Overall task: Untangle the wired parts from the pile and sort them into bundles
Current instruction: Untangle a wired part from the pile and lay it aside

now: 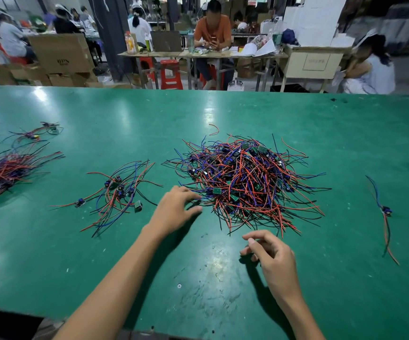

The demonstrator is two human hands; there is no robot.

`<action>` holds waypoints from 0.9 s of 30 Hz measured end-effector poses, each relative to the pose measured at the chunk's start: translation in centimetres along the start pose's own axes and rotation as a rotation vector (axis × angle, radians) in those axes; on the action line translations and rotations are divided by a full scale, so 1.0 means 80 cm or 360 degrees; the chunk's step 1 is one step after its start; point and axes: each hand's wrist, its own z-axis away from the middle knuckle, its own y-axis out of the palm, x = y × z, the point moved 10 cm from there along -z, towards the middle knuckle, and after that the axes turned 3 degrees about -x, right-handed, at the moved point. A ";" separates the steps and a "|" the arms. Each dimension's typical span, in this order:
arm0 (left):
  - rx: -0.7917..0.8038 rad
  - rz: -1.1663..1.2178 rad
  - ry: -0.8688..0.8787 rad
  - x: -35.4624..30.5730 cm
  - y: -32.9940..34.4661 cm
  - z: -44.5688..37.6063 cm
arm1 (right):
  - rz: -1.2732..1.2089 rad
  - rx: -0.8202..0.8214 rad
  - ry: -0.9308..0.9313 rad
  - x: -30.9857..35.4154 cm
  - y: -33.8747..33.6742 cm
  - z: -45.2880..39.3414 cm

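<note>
On the green table point(76, 253), a tangled pile point(245, 182) lies centre; a small bundle point(119, 195) lies left. Left hand point(174, 209), fingers spread, touches the pile's near-left edge; right hand point(272, 256) hovers, loosely curled, empty. Cardboard boxes point(61, 55) stand far left, contents unseen.

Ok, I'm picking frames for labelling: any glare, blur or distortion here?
Head view: overhead lights glare on the green table; its far edge bows from the wide-angle lens; background people are blurred; the pile and both hands, left and right, are sharp.
</note>
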 end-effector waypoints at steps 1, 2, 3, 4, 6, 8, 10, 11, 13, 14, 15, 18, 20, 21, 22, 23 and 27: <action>-0.0021 0.0003 -0.0026 -0.004 0.008 -0.001 | 0.0004 0.0003 -0.0003 0.000 0.000 0.000; -0.0090 0.0003 -0.0059 -0.006 0.009 -0.001 | 0.0009 0.0009 -0.0004 0.000 0.000 0.000; -0.0153 -0.0014 -0.0084 -0.008 0.008 0.000 | 0.0014 0.0015 -0.0006 0.000 0.000 0.001; -0.0174 -0.0043 -0.0101 -0.010 0.009 0.002 | 0.0018 0.0017 -0.0007 -0.001 -0.001 0.001; -0.0140 0.0004 -0.0142 -0.013 0.017 0.011 | 0.0023 0.0010 -0.0010 -0.001 -0.002 0.001; -0.0117 0.0213 -0.0242 -0.014 0.021 0.025 | 0.0048 -0.0009 -0.0017 -0.001 -0.002 0.001; -0.0109 0.0500 -0.0337 -0.019 0.020 0.039 | 0.0105 -0.0036 -0.0020 -0.003 -0.002 0.000; -0.0118 0.0637 -0.0369 -0.025 0.018 0.046 | 0.0147 -0.0045 -0.0015 -0.004 -0.001 -0.001; -0.0118 0.0929 -0.0464 -0.034 0.016 0.062 | 0.0218 -0.0056 0.0004 -0.007 0.000 -0.002; -0.0094 0.1084 -0.0532 -0.038 0.018 0.070 | 0.0246 -0.0049 0.0009 -0.009 0.001 -0.003; -0.0057 0.1209 -0.0592 -0.043 0.021 0.079 | 0.0282 -0.0026 0.0009 -0.009 0.004 -0.003; 0.0024 0.1386 -0.0615 -0.066 0.033 0.105 | 0.0386 0.0073 0.0068 -0.014 0.015 -0.005; 0.0057 0.1450 -0.0583 -0.083 0.044 0.122 | 0.0454 0.0105 0.0094 -0.017 0.018 -0.008; 0.0092 0.1482 -0.0548 -0.092 0.052 0.130 | 0.0444 0.0108 0.0103 -0.017 0.019 -0.009; 0.0144 0.1497 -0.0501 -0.101 0.059 0.137 | 0.0404 0.0117 0.0118 -0.018 0.019 -0.010; 0.0192 0.1484 -0.0448 -0.108 0.064 0.143 | 0.0352 0.0137 0.0134 -0.019 0.021 -0.009; 0.0253 0.1454 -0.0361 -0.109 0.068 0.143 | 0.0138 0.0166 0.0110 -0.017 0.021 -0.007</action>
